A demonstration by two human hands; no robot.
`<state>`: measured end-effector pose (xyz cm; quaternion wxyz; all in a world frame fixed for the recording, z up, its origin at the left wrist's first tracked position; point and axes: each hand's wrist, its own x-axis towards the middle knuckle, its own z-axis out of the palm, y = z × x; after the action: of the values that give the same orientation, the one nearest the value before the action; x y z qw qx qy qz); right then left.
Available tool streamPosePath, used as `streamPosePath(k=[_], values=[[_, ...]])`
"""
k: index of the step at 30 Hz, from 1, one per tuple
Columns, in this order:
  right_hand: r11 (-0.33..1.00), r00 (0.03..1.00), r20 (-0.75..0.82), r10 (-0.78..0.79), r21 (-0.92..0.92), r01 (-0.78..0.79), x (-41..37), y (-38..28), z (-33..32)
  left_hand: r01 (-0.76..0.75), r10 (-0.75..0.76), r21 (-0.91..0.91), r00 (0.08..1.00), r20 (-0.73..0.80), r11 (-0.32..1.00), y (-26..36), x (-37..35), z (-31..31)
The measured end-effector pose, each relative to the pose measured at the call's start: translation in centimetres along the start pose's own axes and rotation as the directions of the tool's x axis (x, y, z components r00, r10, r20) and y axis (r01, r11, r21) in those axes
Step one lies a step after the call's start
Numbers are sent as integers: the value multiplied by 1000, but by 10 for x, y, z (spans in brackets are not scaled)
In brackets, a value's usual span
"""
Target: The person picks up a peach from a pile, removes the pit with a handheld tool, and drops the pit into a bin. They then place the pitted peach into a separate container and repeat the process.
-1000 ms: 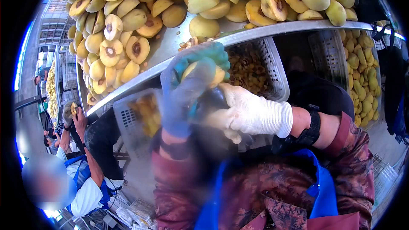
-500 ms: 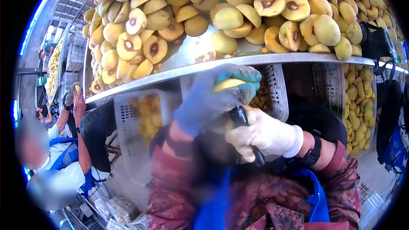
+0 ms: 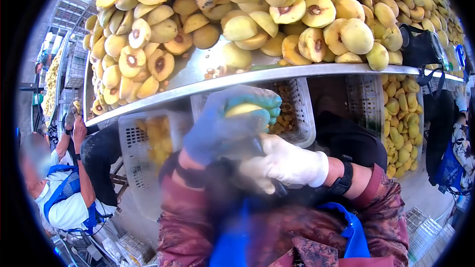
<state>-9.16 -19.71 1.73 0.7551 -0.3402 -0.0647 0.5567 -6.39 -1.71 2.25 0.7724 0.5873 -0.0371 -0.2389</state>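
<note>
My left hand [image 3: 210,126], in a blue-green glove, has its fingers wrapped round a yellow peach [image 3: 242,110]; only a strip of the fruit shows. Just below and to the right, my right hand [image 3: 294,160] wears a white glove and is closed on a tool with a black handle [image 3: 281,189]. The working end of that tool is hidden between the hands, where blur covers details. Both hands are close together in front of the metal table edge [image 3: 198,91]. Beyond them, halved peaches [image 3: 311,44] lie heaped on the table, some with brown pits showing.
Below the table edge stand a white crate [image 3: 129,143] with yellow pieces, another crate [image 3: 302,104] with scraps, and a crate of peach halves [image 3: 403,118]. A black bag [image 3: 418,44] hangs at the right edge. A co-worker [image 3: 69,193] sits at the left.
The view has shifted, so the table and crates appear further left. My hands still hold the peach and the black-handled tool, with less of the handle showing now.
</note>
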Motion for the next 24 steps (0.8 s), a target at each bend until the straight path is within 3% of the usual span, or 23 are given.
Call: streamPosePath(k=[3, 4, 7, 8, 14, 17, 20, 24], values=[[987, 987, -57, 151, 62, -148, -1, -4, 1, 64, -64, -75, 998, 8, 995, 0, 1, 2], [969, 989, 30, 144, 199, -147, -4, -1, -4, 70, -67, -99, 997, 31, 993, -1, 2, 1], [896, 981, 89, 171, 399, -192, -9, -6, -1, 29, -22, -152, 999, 49, 988, -2, 2, 5], [892, 982, 89, 168, 410, -190, -11, -7, 0, 27, -34, -131, 998, -50, 991, -4, 2, 11], [822, 968, 183, 169, 516, -241, -16, -8, 0, -12, 0, -184, 998, -68, 983, -13, 2, 12], [938, 976, 69, 209, 267, -220, -15, -18, 4, -34, 27, -226, 999, -34, 974, -12, 4, 12], [974, 987, 35, 157, 158, -161, -13, -11, 2, 12, -12, -79, 1000, -8, 997, -2, 6, 12], [890, 970, 123, 211, 385, -242, -20, -18, 7, -12, 9, -99, 1000, -21, 995, -4, 4, 14]])
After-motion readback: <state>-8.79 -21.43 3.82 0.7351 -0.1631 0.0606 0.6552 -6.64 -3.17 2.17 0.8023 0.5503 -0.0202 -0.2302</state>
